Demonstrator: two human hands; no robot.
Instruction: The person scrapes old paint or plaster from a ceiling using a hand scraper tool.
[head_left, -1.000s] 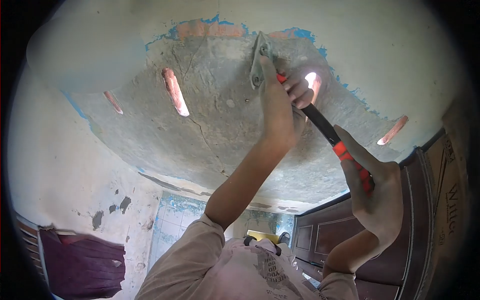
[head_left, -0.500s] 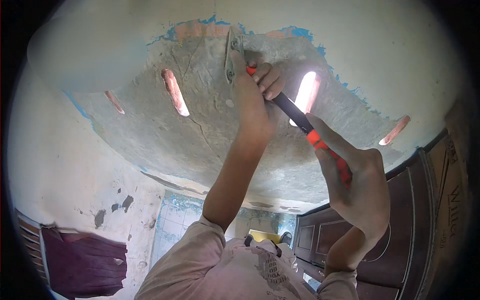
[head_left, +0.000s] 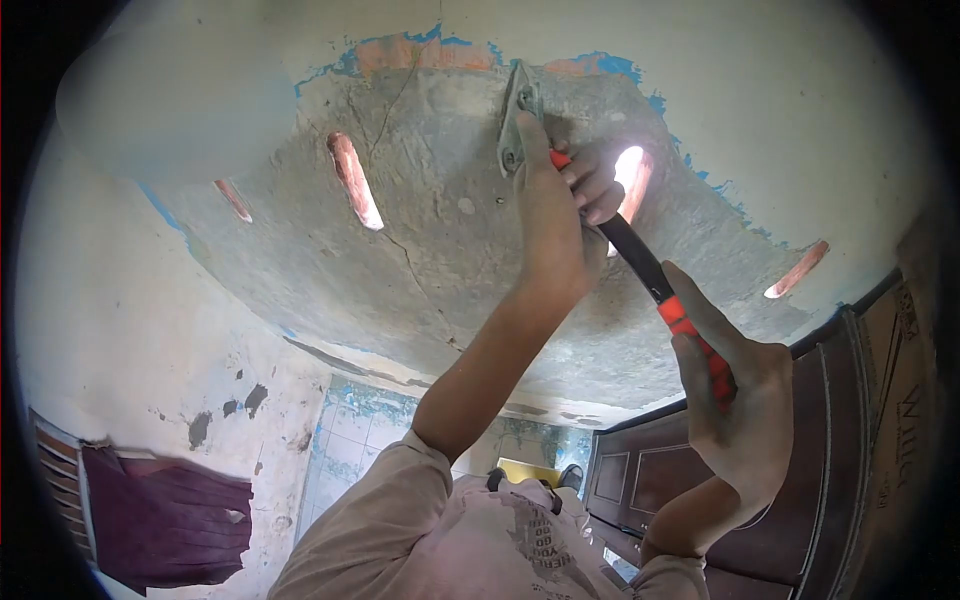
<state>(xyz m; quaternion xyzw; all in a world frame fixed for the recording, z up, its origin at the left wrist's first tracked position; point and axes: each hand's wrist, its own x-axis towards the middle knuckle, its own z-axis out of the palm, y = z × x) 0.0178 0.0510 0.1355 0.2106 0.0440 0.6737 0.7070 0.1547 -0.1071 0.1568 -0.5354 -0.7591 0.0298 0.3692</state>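
Observation:
A long scraper [head_left: 632, 250] with a black shaft and a red-and-black grip lies against the grey, rough wall patch [head_left: 440, 200]. Its flat metal head [head_left: 520, 120] with screws touches the wall near the patch's upper edge. My left hand [head_left: 565, 190] is closed round the upper end, just beside the head, its thumb on the metal. Lower right, my right hand [head_left: 740, 390] wraps the red-and-black grip, index finger along the shaft. Peeling blue and orange paint borders the patch above the head.
Slotted openings [head_left: 355, 180] cut through the wall, one bright behind the tool. A dark panelled door [head_left: 680, 470] and a cardboard piece [head_left: 905, 400] are at right. A maroon cloth [head_left: 170, 515] hangs lower left. The tiled floor [head_left: 350, 425] shows below.
Both hands and the scraper have shifted right and slightly down across the view. The metal head now sits farther right on the grey patch. Both hands keep their hold.

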